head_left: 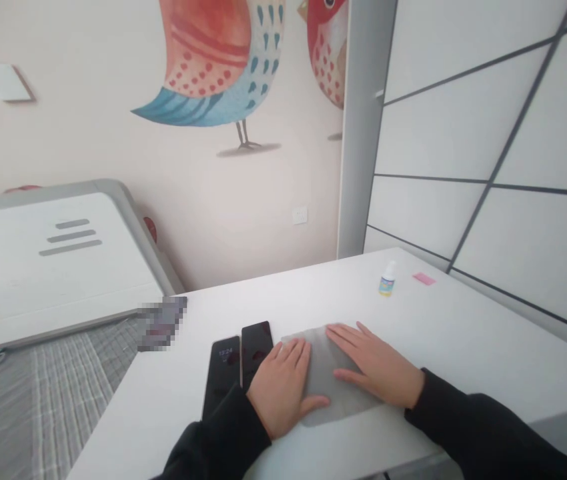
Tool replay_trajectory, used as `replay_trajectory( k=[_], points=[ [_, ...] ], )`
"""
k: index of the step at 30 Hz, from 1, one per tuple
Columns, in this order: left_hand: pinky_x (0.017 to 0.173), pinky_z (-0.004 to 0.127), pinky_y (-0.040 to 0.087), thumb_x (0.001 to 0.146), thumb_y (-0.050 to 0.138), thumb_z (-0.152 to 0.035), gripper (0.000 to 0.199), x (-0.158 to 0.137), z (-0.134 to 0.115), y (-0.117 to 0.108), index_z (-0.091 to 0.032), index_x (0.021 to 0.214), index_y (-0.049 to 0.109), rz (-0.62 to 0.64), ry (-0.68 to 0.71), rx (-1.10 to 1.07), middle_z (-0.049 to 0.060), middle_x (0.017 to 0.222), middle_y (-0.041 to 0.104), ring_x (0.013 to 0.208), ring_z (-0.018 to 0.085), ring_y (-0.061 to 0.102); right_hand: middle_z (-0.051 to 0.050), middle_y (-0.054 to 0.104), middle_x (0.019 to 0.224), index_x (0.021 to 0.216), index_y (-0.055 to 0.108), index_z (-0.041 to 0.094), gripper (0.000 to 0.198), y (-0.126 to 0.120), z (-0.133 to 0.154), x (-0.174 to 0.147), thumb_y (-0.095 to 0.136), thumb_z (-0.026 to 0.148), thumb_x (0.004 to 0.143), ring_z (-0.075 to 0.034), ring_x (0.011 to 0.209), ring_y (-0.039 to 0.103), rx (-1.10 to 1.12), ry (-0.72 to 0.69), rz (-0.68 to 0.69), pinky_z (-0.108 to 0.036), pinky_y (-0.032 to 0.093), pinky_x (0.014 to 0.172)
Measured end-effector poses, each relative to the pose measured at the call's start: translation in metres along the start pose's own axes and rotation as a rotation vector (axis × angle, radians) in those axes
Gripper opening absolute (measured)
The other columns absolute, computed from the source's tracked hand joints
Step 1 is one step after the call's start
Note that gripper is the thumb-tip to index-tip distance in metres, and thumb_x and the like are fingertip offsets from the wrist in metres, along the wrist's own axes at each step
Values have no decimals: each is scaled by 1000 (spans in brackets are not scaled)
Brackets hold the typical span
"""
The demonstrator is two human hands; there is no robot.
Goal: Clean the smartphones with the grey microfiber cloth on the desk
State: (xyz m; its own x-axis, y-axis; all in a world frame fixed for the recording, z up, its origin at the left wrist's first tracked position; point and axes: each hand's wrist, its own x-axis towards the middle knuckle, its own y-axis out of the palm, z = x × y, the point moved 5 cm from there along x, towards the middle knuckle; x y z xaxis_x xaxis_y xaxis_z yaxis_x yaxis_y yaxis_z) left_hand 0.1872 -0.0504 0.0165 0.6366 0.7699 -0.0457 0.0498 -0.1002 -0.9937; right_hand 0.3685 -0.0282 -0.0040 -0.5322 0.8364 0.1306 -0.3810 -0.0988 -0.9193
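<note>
A thin grey cloth lies spread on the white table. My left hand rests flat on its left side, fingers stretched forward and thumb out to the right. On the cloth's right side lies my right hand, palm down with the thumb apart from the fingers. Just left of my left hand are two dark smartphones side by side; the left phone has a lit clock on its screen, and the right phone is partly covered by my hand and sleeve.
A small white bottle with a coloured label stands toward the back right, beside a pink slip. A pixelated object lies at the table's left edge. Left of the table is a bed with a white headboard; a panelled wardrobe rises at right.
</note>
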Motion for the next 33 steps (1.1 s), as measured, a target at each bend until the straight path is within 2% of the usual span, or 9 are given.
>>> replay_trajectory(
  k=[4,9,13,16,20,23,25,28,33],
  points=[
    [121,57,32,85,67,-68,94,13,14,13,-5,152,44,19,-28,36,27,158,38,148,41,39,-17,34,164,158,39,17,71,16,-8,9,53,54,99,-36,154,29,-12,29,33,-69,18,123],
    [121,58,30,84,67,-70,98,18,30,10,-6,153,41,50,-23,55,26,158,37,149,40,37,-17,34,164,158,38,16,74,22,-13,21,54,57,97,-35,154,28,47,42,-17,-68,12,124],
    [121,59,30,84,69,-67,93,17,32,0,-9,153,43,49,5,53,26,158,37,149,38,36,-14,52,155,145,56,22,62,15,-18,27,61,54,93,-33,145,46,125,60,-188,-59,28,123],
    [123,57,27,87,67,-64,88,10,43,-12,-14,155,42,8,34,48,20,162,33,153,35,29,-13,69,134,126,67,22,38,-10,-35,22,50,45,101,-29,128,62,191,133,-496,-49,43,114],
    [126,55,22,101,48,-54,56,-13,106,-34,-25,149,50,-419,-75,-7,8,159,46,154,28,31,-16,52,145,135,51,20,39,-51,-84,6,48,41,102,-32,139,45,264,274,-1026,-57,33,118],
    [121,52,34,96,44,-56,51,-43,175,-37,-23,130,64,-776,-295,-150,9,141,66,141,30,52,-14,38,156,145,44,21,56,-64,-127,6,64,40,95,-38,144,36,367,349,-1224,-65,29,117],
    [107,51,50,95,38,-54,51,-60,209,-31,-19,115,69,-848,-415,-194,15,123,75,120,34,68,-12,47,149,140,52,21,51,-64,-147,15,68,39,95,-35,133,49,488,352,-1182,-61,41,110],
    [95,47,57,92,37,-50,45,-74,233,-23,-21,108,68,-901,-543,-263,10,108,80,107,33,74,-9,65,124,125,62,18,35,-54,-149,33,65,40,98,-24,104,66,712,280,-962,-46,56,91],
    [92,38,56,88,41,-55,46,-69,233,-15,-24,104,72,-875,-573,-375,4,103,81,102,29,75,-2,64,92,131,55,21,49,-36,-83,42,48,59,101,-17,74,64,1039,97,-609,-39,58,74]
  ],
)
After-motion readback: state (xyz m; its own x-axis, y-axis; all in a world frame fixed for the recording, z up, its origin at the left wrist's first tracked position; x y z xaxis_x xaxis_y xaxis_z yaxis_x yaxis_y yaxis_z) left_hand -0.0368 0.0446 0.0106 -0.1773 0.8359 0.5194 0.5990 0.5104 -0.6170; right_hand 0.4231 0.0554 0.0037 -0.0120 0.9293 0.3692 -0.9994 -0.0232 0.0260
